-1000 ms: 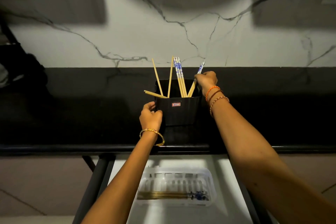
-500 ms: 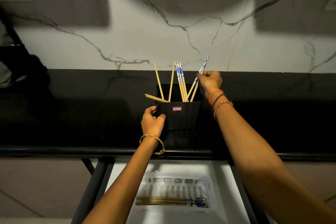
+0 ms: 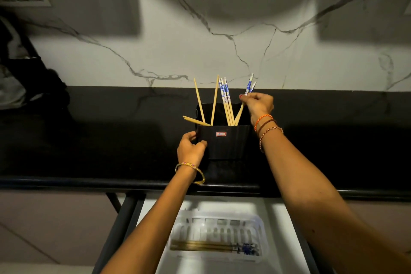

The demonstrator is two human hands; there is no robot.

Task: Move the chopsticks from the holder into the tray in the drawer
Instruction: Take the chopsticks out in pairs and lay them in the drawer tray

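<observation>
White tray point(image 3: 219, 224) in open drawer point(image 3: 287, 229) holds chopsticks lying flat. Left hand point(image 3: 190, 148) grips black holder point(image 3: 224, 141) on countertop point(image 3: 111, 140); red-white sticker point(image 3: 221, 133), text unreadable. Right hand point(image 3: 259, 104) pinches blue-patterned chopsticks point(image 3: 249, 84) standing in holder.

The black holder point(image 3: 223, 142) is hiding the lower ends of the chopsticks point(image 3: 225, 101). The right hand point(image 3: 259, 104) is covering the middle of 2 blue-patterned ones. The bottom edge is cutting off both forearms and the drawer point(image 3: 287, 240).
</observation>
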